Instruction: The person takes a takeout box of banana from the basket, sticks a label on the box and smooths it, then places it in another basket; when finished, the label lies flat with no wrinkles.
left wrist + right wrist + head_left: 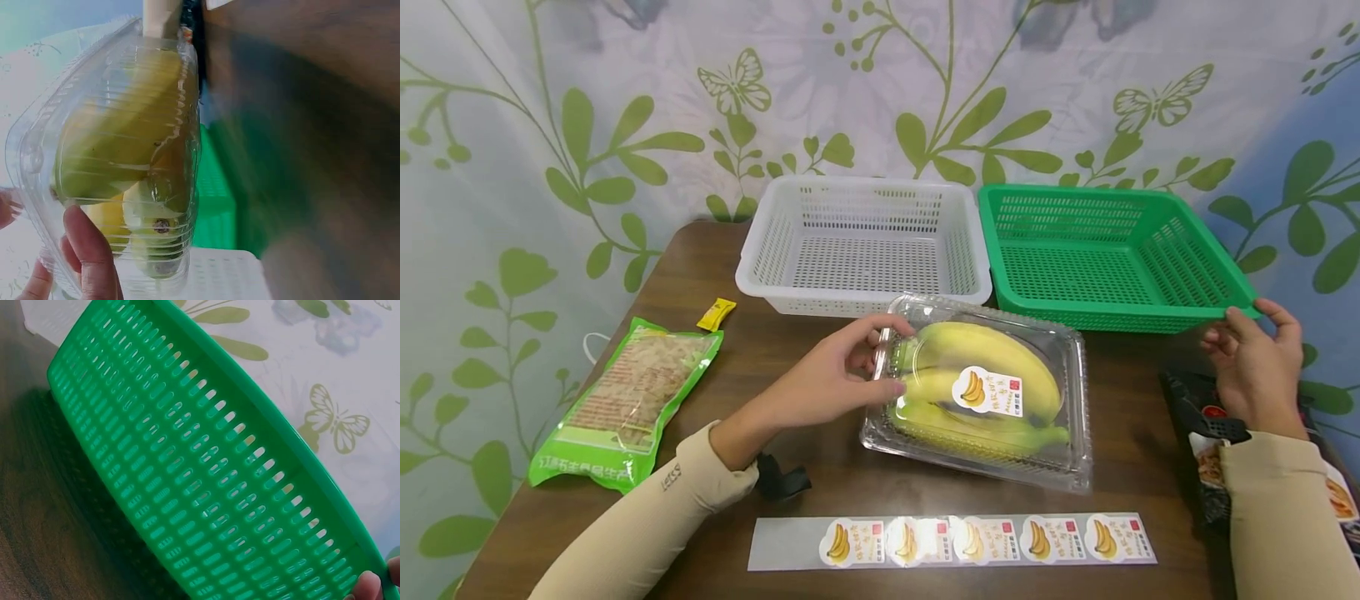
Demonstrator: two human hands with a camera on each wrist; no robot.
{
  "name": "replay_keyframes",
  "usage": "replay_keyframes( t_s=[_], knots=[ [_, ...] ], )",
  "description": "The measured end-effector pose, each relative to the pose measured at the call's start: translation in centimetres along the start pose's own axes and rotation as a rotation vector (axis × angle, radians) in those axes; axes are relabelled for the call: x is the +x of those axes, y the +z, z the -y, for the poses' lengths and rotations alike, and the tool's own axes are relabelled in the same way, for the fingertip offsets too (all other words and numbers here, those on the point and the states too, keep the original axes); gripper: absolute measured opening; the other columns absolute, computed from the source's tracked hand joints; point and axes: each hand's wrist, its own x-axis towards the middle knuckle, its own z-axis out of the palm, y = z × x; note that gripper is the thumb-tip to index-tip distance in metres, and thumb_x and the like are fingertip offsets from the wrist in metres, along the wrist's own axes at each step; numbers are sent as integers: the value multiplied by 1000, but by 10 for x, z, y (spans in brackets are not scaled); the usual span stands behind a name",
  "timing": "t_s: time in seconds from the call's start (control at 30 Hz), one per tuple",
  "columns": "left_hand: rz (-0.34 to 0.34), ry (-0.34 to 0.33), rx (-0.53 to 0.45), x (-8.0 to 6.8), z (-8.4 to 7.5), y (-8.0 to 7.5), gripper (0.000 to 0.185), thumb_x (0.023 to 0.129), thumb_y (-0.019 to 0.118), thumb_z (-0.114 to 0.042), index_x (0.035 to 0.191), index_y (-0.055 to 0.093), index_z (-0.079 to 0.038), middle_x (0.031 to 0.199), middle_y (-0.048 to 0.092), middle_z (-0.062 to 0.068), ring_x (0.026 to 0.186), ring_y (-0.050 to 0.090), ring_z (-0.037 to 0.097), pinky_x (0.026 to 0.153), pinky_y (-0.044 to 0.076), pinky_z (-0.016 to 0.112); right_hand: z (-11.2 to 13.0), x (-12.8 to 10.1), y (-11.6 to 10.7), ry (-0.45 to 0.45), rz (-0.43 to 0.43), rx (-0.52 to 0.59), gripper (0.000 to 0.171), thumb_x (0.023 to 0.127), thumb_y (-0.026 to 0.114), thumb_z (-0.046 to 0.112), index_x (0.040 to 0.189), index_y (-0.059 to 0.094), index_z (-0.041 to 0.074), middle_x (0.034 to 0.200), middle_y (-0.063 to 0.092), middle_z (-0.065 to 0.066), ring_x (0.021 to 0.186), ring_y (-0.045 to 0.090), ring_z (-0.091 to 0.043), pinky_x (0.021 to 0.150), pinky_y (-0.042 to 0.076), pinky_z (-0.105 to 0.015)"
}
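Note:
A clear plastic clamshell box (pixel 973 471) holds yellow-green bananas (pixel 985 342) and bears a banana sticker (pixel 988 392) on its lid. My left hand (pixel 823 387) grips its left end, thumb and fingers on the ridged edge; in the left wrist view the box (pixel 106 187) is seen from its side. At the right, my right hand (pixel 1258 362) pinches the near right corner of a green plastic basket (pixel 1120 317). The right wrist view has the slotted side of the green basket (pixel 187 469), with fingertips (pixel 367 586) at its rim.
A white basket (pixel 865 300) stands left of the green one. A strip of banana stickers (pixel 951 542) lies at the front. Leftward are a green-edged food bag (pixel 632 400) and a small yellow packet (pixel 717 314). Dark packages (pixel 1206 467) lie under the right forearm.

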Motion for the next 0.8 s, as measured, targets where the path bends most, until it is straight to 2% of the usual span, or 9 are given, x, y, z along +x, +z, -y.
replay_keyframes(
  t_s=[0.17, 0.27, 0.37, 0.5, 0.73, 0.8],
  knots=[
    [14, 33, -77, 17, -16, 3, 52, 83, 72, -12, 128, 48, -22, 93, 41, 18, 63, 51, 26, 56, 46, 34, 2, -1, 0, 16, 1, 26, 49, 91, 55, -3, 123, 29, 23, 87, 52, -11, 60, 54, -26, 57, 49, -35],
    [15, 14, -137, 24, -34, 5, 52, 83, 69, -6, 128, 47, -16, 94, 35, 23, 61, 49, 31, 57, 46, 34, 2, -1, 0, 3, -4, 22, 48, 91, 54, -4, 123, 28, 22, 88, 52, -11, 60, 55, -26, 58, 49, -35],
    [10, -17, -181, 31, -47, 6, 51, 83, 68, -4, 129, 46, -13, 100, 34, 20, 61, 50, 29, 58, 47, 33, 1, 0, 1, -26, -15, -2, 47, 90, 55, -5, 121, 29, 20, 89, 51, -10, 59, 56, -25, 56, 49, -34],
    [13, -26, -214, 44, -56, 8, 51, 84, 68, -5, 128, 46, -13, 103, 37, 17, 59, 49, 24, 59, 46, 30, 0, 0, 2, -46, -26, -24, 47, 90, 56, -4, 120, 30, 20, 88, 52, -10, 58, 56, -25, 56, 50, -33],
    [11, 39, -263, 75, -59, 12, 49, 83, 67, -2, 127, 46, -11, 90, 41, 15, 53, 46, 22, 57, 47, 33, 0, 1, 1, -42, -54, -57, 47, 90, 58, -2, 121, 31, 21, 96, 49, -8, 57, 54, -23, 54, 48, -31],
    [4, 30, -253, 83, -63, 13, 48, 84, 66, -4, 126, 46, -12, 88, 43, 16, 55, 47, 23, 60, 48, 35, -1, 2, 0, -33, -65, -67, 48, 89, 59, -1, 122, 32, 22, 98, 47, -7, 59, 53, -21, 54, 47, -30]
  ],
)
